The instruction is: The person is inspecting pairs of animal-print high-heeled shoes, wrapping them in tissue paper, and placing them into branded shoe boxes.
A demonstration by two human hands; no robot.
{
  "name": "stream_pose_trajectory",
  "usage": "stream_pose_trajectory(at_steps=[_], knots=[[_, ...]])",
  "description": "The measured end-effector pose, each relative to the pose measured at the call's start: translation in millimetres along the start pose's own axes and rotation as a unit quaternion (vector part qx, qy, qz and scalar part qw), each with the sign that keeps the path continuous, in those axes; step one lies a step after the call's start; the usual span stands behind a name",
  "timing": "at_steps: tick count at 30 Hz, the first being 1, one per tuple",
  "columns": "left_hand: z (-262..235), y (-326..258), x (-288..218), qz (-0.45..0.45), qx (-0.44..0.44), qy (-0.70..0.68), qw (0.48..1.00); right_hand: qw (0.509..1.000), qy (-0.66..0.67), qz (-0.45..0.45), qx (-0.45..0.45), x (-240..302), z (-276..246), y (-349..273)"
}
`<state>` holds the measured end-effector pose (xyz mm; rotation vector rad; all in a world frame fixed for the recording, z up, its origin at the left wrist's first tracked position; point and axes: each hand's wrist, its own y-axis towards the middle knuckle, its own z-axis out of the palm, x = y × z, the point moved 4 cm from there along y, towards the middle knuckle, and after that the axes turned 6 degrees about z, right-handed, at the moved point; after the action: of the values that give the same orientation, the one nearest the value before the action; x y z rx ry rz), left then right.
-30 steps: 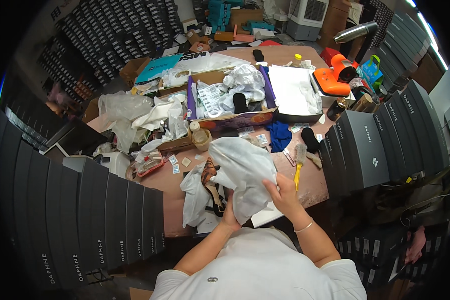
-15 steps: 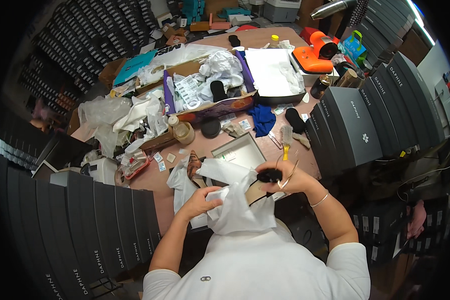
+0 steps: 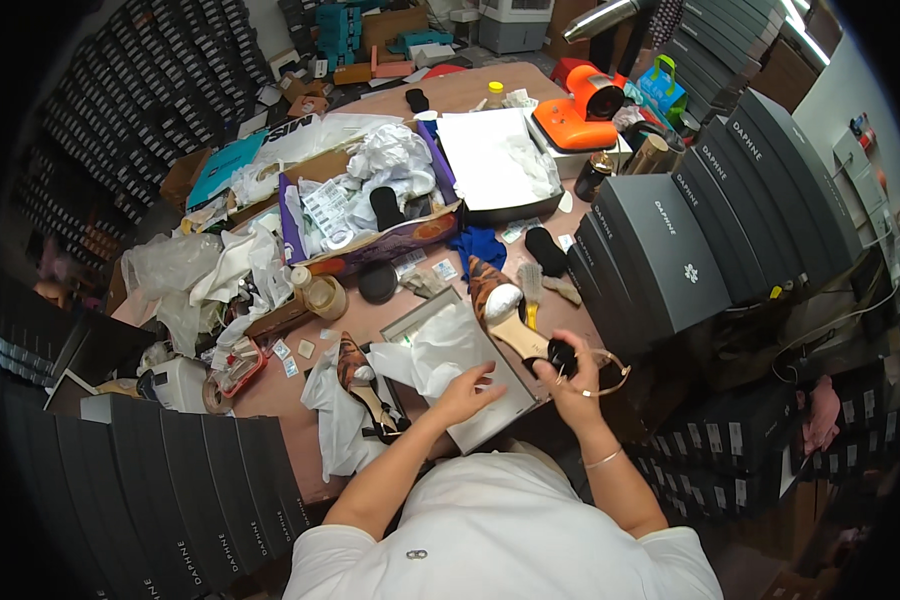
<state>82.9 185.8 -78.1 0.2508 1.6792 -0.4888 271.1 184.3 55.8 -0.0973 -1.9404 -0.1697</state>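
My right hand (image 3: 574,382) grips a pointed sandal (image 3: 511,318) by its black heel end. The sandal has a tiger-patterned toe stuffed with white paper, and a thin gold strap hangs by my wrist. My left hand (image 3: 466,396) is spread over an open shoebox (image 3: 511,410), holding nothing. White tissue paper (image 3: 438,345) lies crumpled inside the box. A matching sandal (image 3: 352,369) rests on more white tissue (image 3: 334,428) left of the box, with its black heel toward me.
Stacks of dark grey shoeboxes (image 3: 646,250) rise at the right, and more boxes (image 3: 155,470) stand at lower left. A purple carton (image 3: 390,232) full of paper sits behind the work spot. Nearby are a glue jar (image 3: 322,295), a brush (image 3: 530,298), a blue cloth (image 3: 478,246) and an orange device (image 3: 576,122).
The white tissue that was around the sandal now lies in the box. My left hand has let go of it and opened. The right hand holds the sandal out, uncovered.
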Motion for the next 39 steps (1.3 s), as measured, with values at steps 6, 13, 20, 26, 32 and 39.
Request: stream_pose_trajectory(at_steps=[6,13,20,26,32,39], knots=[[-23,-22,-13,-0.040,-0.090,-0.624,0.775,0.924,-0.062,-0.148,0.346,29,36,-33],[-11,-76,-46,-0.094,-0.226,-0.561,0.791,0.878,-0.220,-0.345,0.249,34,133,17],[-56,-114,-14,-0.082,-0.363,-0.566,0.736,0.909,-0.240,-0.260,0.221,10,133,16],[-30,-116,-38,-0.082,-0.303,-0.547,0.776,0.821,-0.254,-0.415,0.299,27,191,-26],[-29,-124,-17,-0.052,-0.311,-0.542,0.779,0.777,-0.269,-0.473,0.315,11,187,-34],[-45,-129,-15,-0.099,-0.382,-0.555,0.732,0.842,-0.334,-0.388,0.173,-8,127,19]])
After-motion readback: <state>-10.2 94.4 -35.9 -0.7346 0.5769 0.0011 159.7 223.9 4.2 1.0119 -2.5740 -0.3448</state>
